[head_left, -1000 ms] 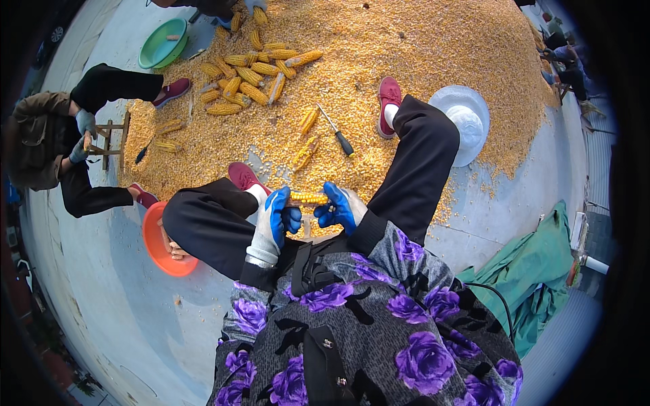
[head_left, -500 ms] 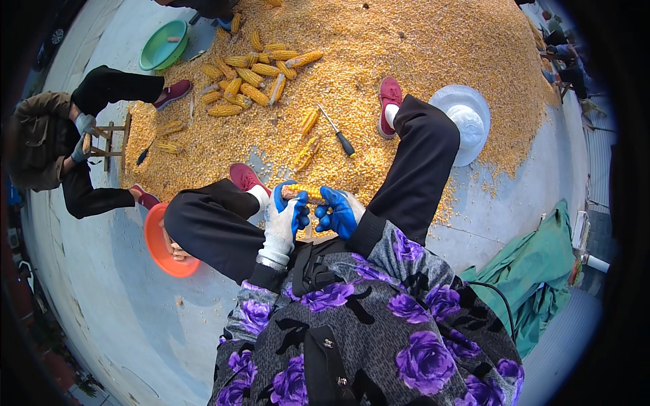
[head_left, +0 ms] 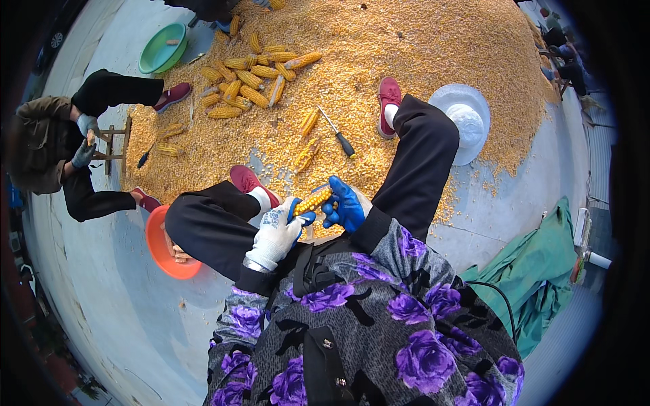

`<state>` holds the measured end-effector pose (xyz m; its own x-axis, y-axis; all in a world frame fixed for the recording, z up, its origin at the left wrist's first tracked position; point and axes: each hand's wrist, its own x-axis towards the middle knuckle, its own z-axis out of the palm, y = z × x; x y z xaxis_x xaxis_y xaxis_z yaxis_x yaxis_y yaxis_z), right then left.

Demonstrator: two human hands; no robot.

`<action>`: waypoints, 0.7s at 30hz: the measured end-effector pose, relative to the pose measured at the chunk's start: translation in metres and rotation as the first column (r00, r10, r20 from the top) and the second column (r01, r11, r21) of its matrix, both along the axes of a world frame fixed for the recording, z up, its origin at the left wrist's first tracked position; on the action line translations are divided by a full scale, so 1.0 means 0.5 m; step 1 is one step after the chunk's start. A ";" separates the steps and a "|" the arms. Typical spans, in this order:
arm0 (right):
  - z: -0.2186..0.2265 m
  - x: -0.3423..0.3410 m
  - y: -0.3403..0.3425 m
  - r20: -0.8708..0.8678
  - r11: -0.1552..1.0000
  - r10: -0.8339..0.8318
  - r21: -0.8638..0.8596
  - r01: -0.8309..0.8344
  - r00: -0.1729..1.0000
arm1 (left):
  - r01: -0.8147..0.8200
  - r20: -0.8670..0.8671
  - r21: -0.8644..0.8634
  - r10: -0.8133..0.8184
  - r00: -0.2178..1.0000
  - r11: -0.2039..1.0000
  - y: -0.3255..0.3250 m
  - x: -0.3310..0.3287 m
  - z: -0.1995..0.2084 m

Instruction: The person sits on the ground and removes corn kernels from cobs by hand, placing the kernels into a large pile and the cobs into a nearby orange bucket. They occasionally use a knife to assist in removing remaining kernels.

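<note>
Between my gloved hands a partly shelled corn cob (head_left: 312,201) is held at a slant, its yellow kernels facing up. My left hand (head_left: 278,228), in a white and blue work glove, is closed round its lower end. The blue-palmed glove of my right hand (head_left: 345,205) grips the upper end, thumb raised along it. Beyond my hands, a screwdriver (head_left: 344,143) with a dark handle lies on the loose kernels (head_left: 406,61). Two partly stripped cobs, an upper cob (head_left: 309,122) and a lower cob (head_left: 307,154), rest left of it.
A heap of corn cobs (head_left: 252,80) lies at far left. An orange basin (head_left: 177,266) with bare cobs stands by my left knee, a green basin (head_left: 162,49) farther off. A white hat (head_left: 462,125) and green tarp (head_left: 528,277) are on the right. A co-worker (head_left: 47,145) sits left.
The cob has tilted from level to slanting, its right end higher. My left hand has rolled over so the white glove back shows, and my right thumb has lifted.
</note>
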<state>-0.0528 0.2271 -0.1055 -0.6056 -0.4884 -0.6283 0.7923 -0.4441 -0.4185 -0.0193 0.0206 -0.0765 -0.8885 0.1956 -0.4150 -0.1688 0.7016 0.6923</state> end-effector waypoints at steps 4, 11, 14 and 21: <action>0.007 -0.005 -0.006 -0.065 0.991 0.029 0.129 -0.020 0.998 | -0.116 -0.270 -0.040 0.101 0.957 0.992 0.030 0.039 -0.016; 0.033 -0.011 0.000 -0.211 0.978 0.163 0.166 -0.129 0.964 | -0.125 0.126 0.187 0.103 0.987 0.974 -0.001 0.053 -0.069; 0.043 -0.008 -0.002 -0.249 0.981 0.165 0.141 -0.133 0.954 | -0.176 0.103 0.270 0.154 0.983 0.946 -0.006 0.066 -0.069; 0.037 -0.016 -0.009 -0.148 0.971 0.180 0.184 -0.152 0.972 | -0.065 -0.160 -0.138 0.042 0.986 0.988 0.037 0.024 0.034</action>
